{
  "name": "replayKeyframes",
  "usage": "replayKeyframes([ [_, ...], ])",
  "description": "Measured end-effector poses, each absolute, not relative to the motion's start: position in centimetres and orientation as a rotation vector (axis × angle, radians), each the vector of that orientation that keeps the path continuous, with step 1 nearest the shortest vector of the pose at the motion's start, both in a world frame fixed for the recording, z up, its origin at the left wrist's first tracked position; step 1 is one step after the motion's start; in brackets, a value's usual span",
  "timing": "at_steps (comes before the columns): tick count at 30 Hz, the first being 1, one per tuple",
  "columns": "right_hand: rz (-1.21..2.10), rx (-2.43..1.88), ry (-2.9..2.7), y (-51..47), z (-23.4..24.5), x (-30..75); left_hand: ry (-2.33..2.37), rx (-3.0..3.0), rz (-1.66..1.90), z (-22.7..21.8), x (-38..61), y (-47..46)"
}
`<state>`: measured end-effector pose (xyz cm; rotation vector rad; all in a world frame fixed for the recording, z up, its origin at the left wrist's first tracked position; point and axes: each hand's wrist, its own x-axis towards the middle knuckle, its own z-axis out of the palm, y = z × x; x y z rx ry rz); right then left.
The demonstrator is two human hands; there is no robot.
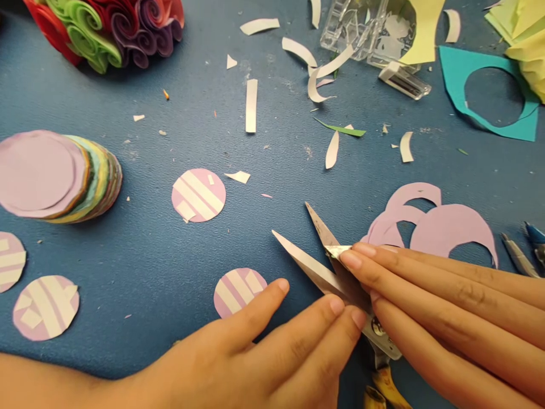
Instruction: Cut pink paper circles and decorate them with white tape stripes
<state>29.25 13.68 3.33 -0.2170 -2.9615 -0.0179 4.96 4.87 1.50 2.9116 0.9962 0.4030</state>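
My left hand (272,346) reaches in from the lower left with its fingers stretched out and slightly apart. Two of its fingertips touch or nearly touch the scissors (313,264), whose blades stand apart and point to the upper left. Yellowish handles show at the bottom edge. Over the scissors, my right hand (443,307) has its fingers pressed together, and a small pale shiny scrap (338,250) sticks out at the fingertips against a blade. Partly under my left hand lies a lilac paper disc (236,289) with white strips. Another striped disc (198,195) is farther up.
At left stand stacked paper discs (36,170), near another striped disc (46,308). Lilac offcuts (453,227) lie beyond my right hand. White scraps (251,105), a clear plastic case (353,28), a turquoise offcut (453,85) and a curled-paper ball (110,31) occupy the far side.
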Motion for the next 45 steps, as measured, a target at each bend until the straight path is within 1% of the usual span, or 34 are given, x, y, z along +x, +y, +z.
replayKeyframes([
  [18, 0.085, -0.308, -2.94, 13.3, 3.7, 29.0, 0.984, 2.906, 0.382, 1.7, 4.9, 4.8],
  [24, 0.016, -0.325, -2.956, 12.8, 3.8, 28.9, 0.974, 2.92, 0.364, 1.7, 4.9, 5.0],
  [29, 0.124, -0.403, -2.942, 12.6, 3.8, 29.3, 0.966, 2.945, 0.348, 1.6, 4.8, 4.9],
  [35, 0.105, -0.288, -2.949, 13.3, 3.8, 29.4, 0.975, 2.928, 0.374, 1.6, 4.8, 4.9],
  [43, 0.267, -0.536, -2.931, 12.5, 4.5, 28.7, 0.978, 2.923, 0.379, 1.6, 4.8, 4.9],
  [45, 0.289, -0.531, -2.908, 12.4, 4.5, 28.7, 0.974, 2.924, 0.375, 1.6, 4.8, 4.9],
])
